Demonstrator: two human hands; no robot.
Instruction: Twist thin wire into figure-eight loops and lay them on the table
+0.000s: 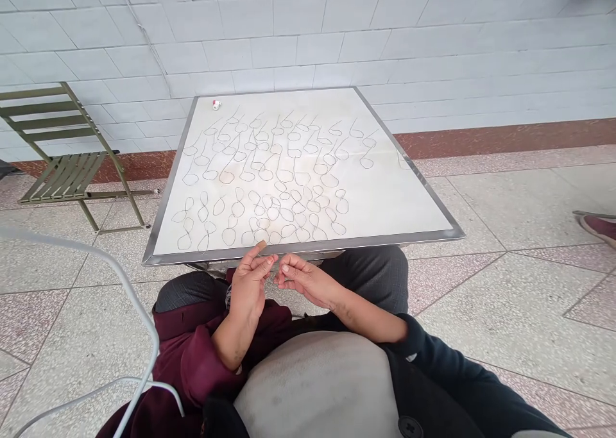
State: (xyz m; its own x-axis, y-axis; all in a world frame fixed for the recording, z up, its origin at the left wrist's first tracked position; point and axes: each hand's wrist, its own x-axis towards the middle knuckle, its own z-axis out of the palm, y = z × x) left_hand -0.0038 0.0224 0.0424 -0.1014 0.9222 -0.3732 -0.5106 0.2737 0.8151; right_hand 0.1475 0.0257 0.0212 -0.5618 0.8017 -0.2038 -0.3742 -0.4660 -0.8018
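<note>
Many thin dark wire loops (228, 236) lie in rows on a white table (385, 201) with a grey metal edge. Just off the near edge, my left hand (250, 277) is closed, thumb against a finger, with a tan wrap on one raised fingertip. Close to its right, my right hand (301, 276) is also closed, thumb and index finger pinched together. The two hands' fingertips are almost touching. Whatever lies between the fingers is too thin to make out.
A small red and white object (216, 105) sits at the table's far left corner. At left stands a green folding chair (72, 168); a pale curved metal tube (139, 310) is nearer. A tiled wall (298, 15) rises behind. At far right a person's shoe (598, 226) shows.
</note>
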